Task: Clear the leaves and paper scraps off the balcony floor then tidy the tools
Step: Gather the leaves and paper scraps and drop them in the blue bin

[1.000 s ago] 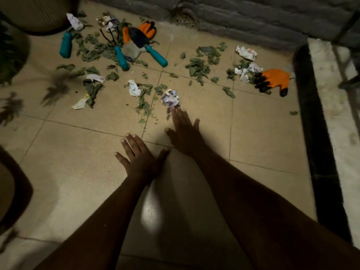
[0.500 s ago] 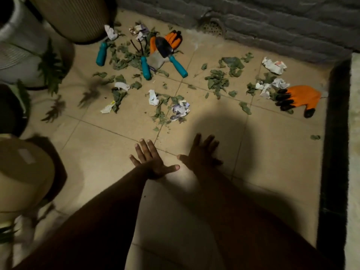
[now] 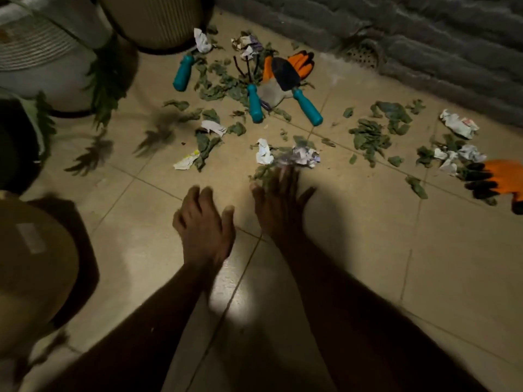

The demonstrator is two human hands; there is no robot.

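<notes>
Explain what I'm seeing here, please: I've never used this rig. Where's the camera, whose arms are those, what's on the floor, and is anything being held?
There is no machine. The single picture comes from a camera on a person's head, looking forward and down, so the two bare arms are the wearer's own.

The left hand hovers open over bare tile, holding nothing. The right hand lies flat with its fingertips at a crumpled paper and some leaves; nothing is gripped.

On the floor lie scattered leaves and paper scraps. Near the wall lie three teal-handled tools: a trowel, a hand rake, and one more whose handle alone shows. An orange glove lies under the trowel, another glove at the right edge. Planters stand on the left.
</notes>
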